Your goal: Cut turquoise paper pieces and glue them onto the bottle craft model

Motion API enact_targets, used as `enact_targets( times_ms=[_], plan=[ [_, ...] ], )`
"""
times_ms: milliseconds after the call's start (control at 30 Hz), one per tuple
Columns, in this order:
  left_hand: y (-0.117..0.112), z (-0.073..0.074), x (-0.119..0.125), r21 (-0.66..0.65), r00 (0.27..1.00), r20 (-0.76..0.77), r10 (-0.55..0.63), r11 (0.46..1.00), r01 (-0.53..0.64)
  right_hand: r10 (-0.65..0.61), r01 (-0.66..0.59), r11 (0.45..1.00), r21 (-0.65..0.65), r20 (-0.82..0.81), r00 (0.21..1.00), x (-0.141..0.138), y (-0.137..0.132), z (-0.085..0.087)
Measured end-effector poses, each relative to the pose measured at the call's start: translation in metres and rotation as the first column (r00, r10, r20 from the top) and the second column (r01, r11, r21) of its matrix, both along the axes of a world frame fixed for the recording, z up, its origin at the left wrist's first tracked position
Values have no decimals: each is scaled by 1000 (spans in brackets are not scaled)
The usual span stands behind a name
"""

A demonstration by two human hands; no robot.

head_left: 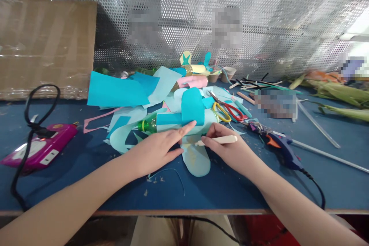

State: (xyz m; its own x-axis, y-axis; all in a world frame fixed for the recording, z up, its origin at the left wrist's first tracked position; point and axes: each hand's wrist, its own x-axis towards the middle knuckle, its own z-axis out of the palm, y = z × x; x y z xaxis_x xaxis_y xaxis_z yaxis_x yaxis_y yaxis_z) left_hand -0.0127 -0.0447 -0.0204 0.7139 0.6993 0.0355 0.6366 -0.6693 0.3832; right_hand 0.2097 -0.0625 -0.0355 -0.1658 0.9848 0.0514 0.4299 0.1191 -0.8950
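Note:
My left hand [160, 150] lies on the blue table with its index finger stretched out, pressing on a bottle plane [184, 117], a green plastic bottle wrapped in turquoise paper with paper wings. My right hand [227, 150] pinches a pale wooden stick [220, 140], which points at the light blue wing [197, 157] below the bottle. Both hands meet just in front of the plane.
A blue glue gun [281, 148] with its cord lies right of my right hand. Red and yellow scissors [227, 109] sit behind. Paper sheets [121, 92], a pink power strip [43, 148], a cardboard box [46, 46], more sticks and corn husks [340, 92] surround the work area.

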Motion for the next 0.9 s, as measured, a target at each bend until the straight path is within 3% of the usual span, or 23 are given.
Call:
enact_targets(
  times_ms=[900],
  plan=[
    [-1, -1, 1, 12, 1000, 12, 8, 1000, -8, 3, -3, 1000, 0, 17, 1000, 1, 0, 0]
  ],
)
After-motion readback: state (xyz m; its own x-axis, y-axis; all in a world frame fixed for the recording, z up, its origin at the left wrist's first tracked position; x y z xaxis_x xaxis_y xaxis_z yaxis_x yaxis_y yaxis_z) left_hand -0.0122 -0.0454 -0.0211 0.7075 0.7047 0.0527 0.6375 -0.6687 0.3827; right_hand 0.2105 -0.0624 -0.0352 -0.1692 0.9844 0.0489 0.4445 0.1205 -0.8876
